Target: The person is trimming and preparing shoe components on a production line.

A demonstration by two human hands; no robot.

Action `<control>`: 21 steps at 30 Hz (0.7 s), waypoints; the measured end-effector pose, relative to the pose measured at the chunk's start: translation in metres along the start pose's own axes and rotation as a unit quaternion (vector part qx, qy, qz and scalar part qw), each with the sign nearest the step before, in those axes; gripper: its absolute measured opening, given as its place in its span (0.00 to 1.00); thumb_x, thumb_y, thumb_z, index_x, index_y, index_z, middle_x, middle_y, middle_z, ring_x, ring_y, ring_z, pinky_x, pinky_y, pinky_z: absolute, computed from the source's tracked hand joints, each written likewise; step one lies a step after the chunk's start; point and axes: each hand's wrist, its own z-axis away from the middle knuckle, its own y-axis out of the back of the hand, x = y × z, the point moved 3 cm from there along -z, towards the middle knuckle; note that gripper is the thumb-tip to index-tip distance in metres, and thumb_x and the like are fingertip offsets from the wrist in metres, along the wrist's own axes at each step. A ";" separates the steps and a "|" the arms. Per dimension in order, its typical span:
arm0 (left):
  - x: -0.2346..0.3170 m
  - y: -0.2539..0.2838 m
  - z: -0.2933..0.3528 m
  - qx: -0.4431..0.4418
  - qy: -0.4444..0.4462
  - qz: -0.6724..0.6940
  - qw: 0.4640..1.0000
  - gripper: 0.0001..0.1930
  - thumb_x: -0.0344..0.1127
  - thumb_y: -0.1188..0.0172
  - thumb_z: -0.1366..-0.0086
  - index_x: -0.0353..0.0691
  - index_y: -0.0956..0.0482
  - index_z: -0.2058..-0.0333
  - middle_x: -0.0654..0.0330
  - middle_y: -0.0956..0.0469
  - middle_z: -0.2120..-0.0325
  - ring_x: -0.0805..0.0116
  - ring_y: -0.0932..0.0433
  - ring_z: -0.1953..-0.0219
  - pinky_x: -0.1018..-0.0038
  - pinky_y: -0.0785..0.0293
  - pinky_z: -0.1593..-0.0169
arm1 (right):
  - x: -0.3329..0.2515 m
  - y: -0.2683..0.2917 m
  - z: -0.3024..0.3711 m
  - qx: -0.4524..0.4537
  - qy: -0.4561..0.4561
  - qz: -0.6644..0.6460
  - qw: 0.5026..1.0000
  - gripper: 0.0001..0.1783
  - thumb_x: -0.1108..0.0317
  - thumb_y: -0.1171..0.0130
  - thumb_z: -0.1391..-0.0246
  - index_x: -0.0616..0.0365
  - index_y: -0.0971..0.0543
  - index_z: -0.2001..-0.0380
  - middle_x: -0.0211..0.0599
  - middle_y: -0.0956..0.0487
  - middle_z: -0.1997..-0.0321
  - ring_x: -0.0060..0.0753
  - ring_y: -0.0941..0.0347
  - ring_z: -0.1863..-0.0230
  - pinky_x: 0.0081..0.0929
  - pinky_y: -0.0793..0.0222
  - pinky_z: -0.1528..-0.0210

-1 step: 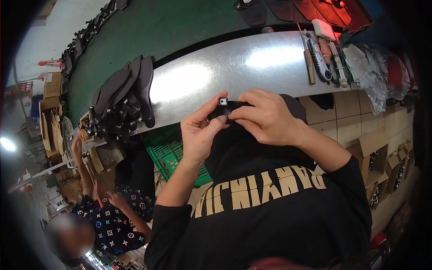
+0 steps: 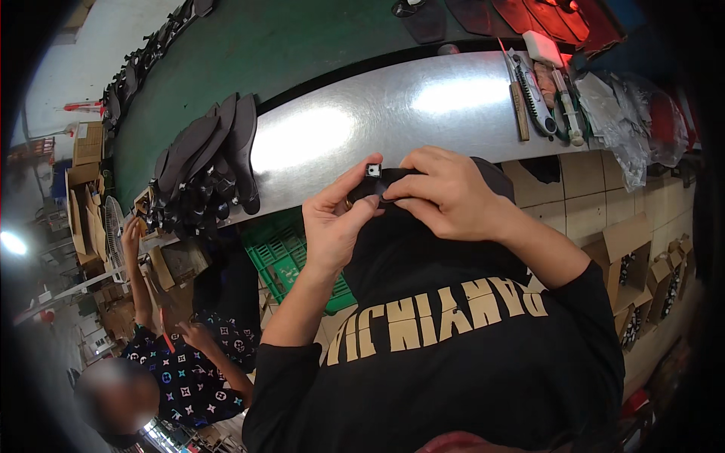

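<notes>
black flat piece with a small square pale end [image 2: 389,177] sits by the near edge of the shiny grey metal tabletop [image 2: 370,124], pinched in our left hand [image 2: 331,215]; our right hand [image 2: 453,198] pinches it too, fingertips nearly together. we seem mid-adjustment; next calls for steady, fine pressure.

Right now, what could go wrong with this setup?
The small dark part sits at the fingertips of the left hand and right hand, so it might slip. The dark pile lies by the front edge of the metal bench; a bump could drop pieces. Plastic bags overhang that edge and could slide off.
</notes>
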 end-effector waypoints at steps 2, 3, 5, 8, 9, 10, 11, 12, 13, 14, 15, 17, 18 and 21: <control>0.000 0.002 -0.002 0.001 -0.001 -0.001 1.000 0.24 0.13 0.51 0.45 0.33 0.25 0.48 0.49 0.26 0.48 0.70 0.20 0.58 0.81 0.19 0.64 | 0.005 0.000 0.000 -0.074 -0.036 -0.071 0.994 0.12 0.76 0.36 0.60 0.56 0.20 0.67 0.37 0.26 0.68 0.42 0.28 0.66 0.33 0.32 0.65; -0.001 0.004 -0.003 0.003 0.024 -0.008 1.000 0.24 0.14 0.50 0.46 0.33 0.24 0.49 0.49 0.24 0.49 0.72 0.20 0.59 0.82 0.21 0.65 | 0.006 0.000 0.000 -0.093 -0.049 -0.081 0.991 0.13 0.76 0.35 0.60 0.55 0.20 0.66 0.36 0.26 0.67 0.40 0.28 0.65 0.31 0.33 0.65; 0.000 0.008 -0.005 0.005 0.049 -0.016 0.999 0.24 0.15 0.49 0.47 0.33 0.23 0.49 0.50 0.23 0.50 0.73 0.20 0.60 0.83 0.22 0.67 | 0.008 -0.001 0.001 -0.110 -0.071 -0.112 0.985 0.13 0.75 0.34 0.60 0.56 0.20 0.66 0.35 0.26 0.67 0.38 0.28 0.65 0.30 0.33 0.65; 0.002 0.009 -0.009 0.007 0.091 -0.020 0.996 0.24 0.16 0.47 0.49 0.33 0.22 0.51 0.52 0.21 0.53 0.75 0.20 0.62 0.85 0.23 0.69 | 0.008 -0.003 0.002 -0.120 -0.103 -0.146 0.976 0.13 0.71 0.32 0.61 0.54 0.21 0.67 0.33 0.27 0.68 0.38 0.28 0.64 0.31 0.33 0.64; 0.003 0.008 -0.010 0.001 0.102 -0.019 0.995 0.23 0.16 0.47 0.48 0.33 0.22 0.51 0.54 0.21 0.54 0.76 0.20 0.62 0.85 0.23 0.69 | 0.007 -0.002 0.003 -0.113 -0.113 -0.150 0.976 0.13 0.68 0.31 0.61 0.51 0.22 0.68 0.32 0.27 0.69 0.39 0.28 0.64 0.33 0.33 0.63; 0.004 0.007 -0.011 -0.005 0.113 -0.018 0.993 0.22 0.17 0.46 0.48 0.33 0.22 0.52 0.55 0.20 0.55 0.77 0.20 0.63 0.84 0.23 0.69 | 0.007 -0.002 0.004 -0.114 -0.113 -0.150 0.976 0.13 0.68 0.31 0.61 0.51 0.22 0.68 0.32 0.27 0.69 0.39 0.28 0.64 0.33 0.33 0.63; 0.004 0.006 -0.011 -0.004 0.113 -0.017 0.993 0.22 0.17 0.46 0.48 0.33 0.22 0.52 0.55 0.20 0.55 0.77 0.20 0.63 0.84 0.23 0.69 | 0.007 -0.003 0.005 -0.112 -0.120 -0.141 0.976 0.13 0.67 0.31 0.61 0.51 0.22 0.69 0.32 0.27 0.69 0.38 0.27 0.64 0.33 0.33 0.63; 0.004 0.006 -0.012 -0.007 0.115 -0.019 0.993 0.22 0.17 0.46 0.48 0.33 0.21 0.52 0.56 0.20 0.55 0.77 0.20 0.64 0.85 0.23 0.69 | 0.008 -0.003 0.007 -0.111 -0.126 -0.133 0.977 0.13 0.67 0.31 0.61 0.51 0.23 0.69 0.32 0.27 0.69 0.38 0.27 0.63 0.32 0.33 0.63; 0.004 0.006 -0.012 -0.009 0.117 -0.020 0.993 0.22 0.16 0.46 0.48 0.33 0.21 0.52 0.56 0.20 0.56 0.77 0.20 0.65 0.85 0.22 0.69 | 0.008 -0.005 0.008 -0.111 -0.126 -0.133 0.977 0.13 0.67 0.31 0.61 0.51 0.23 0.69 0.32 0.27 0.69 0.38 0.27 0.63 0.32 0.33 0.63; 0.004 0.006 -0.012 -0.009 0.117 -0.020 0.993 0.22 0.16 0.46 0.48 0.33 0.21 0.52 0.56 0.20 0.56 0.77 0.20 0.65 0.85 0.22 0.69 | 0.007 -0.005 0.008 -0.102 -0.126 -0.130 0.978 0.12 0.67 0.32 0.60 0.51 0.23 0.69 0.32 0.27 0.69 0.38 0.27 0.64 0.32 0.33 0.63; 0.004 0.006 -0.012 -0.007 0.123 -0.022 0.992 0.22 0.17 0.46 0.48 0.34 0.21 0.52 0.56 0.20 0.56 0.77 0.20 0.65 0.85 0.22 0.69 | 0.007 -0.006 0.009 -0.092 -0.126 -0.128 0.979 0.12 0.67 0.32 0.60 0.51 0.23 0.70 0.32 0.27 0.69 0.37 0.27 0.64 0.32 0.33 0.63; 0.005 0.006 -0.011 -0.004 0.129 -0.024 0.991 0.22 0.17 0.46 0.47 0.34 0.21 0.52 0.56 0.20 0.56 0.78 0.20 0.66 0.85 0.22 0.69 | 0.007 -0.009 0.011 -0.085 -0.122 -0.120 0.981 0.11 0.68 0.33 0.60 0.50 0.23 0.70 0.32 0.27 0.69 0.37 0.27 0.64 0.32 0.33 0.64; 0.006 0.006 -0.012 -0.003 0.143 -0.017 0.990 0.22 0.17 0.46 0.47 0.34 0.21 0.52 0.56 0.20 0.56 0.77 0.20 0.66 0.85 0.22 0.69 | 0.007 -0.009 0.011 -0.078 -0.120 -0.111 0.984 0.11 0.68 0.33 0.60 0.50 0.23 0.70 0.32 0.27 0.69 0.37 0.27 0.65 0.32 0.33 0.64; 0.007 0.008 -0.012 -0.012 0.172 0.013 0.985 0.22 0.17 0.47 0.47 0.34 0.21 0.52 0.55 0.20 0.56 0.77 0.19 0.66 0.85 0.22 0.70 | 0.003 -0.008 0.012 -0.039 -0.081 -0.091 0.992 0.11 0.69 0.33 0.60 0.50 0.22 0.70 0.33 0.27 0.69 0.38 0.28 0.66 0.31 0.33 0.66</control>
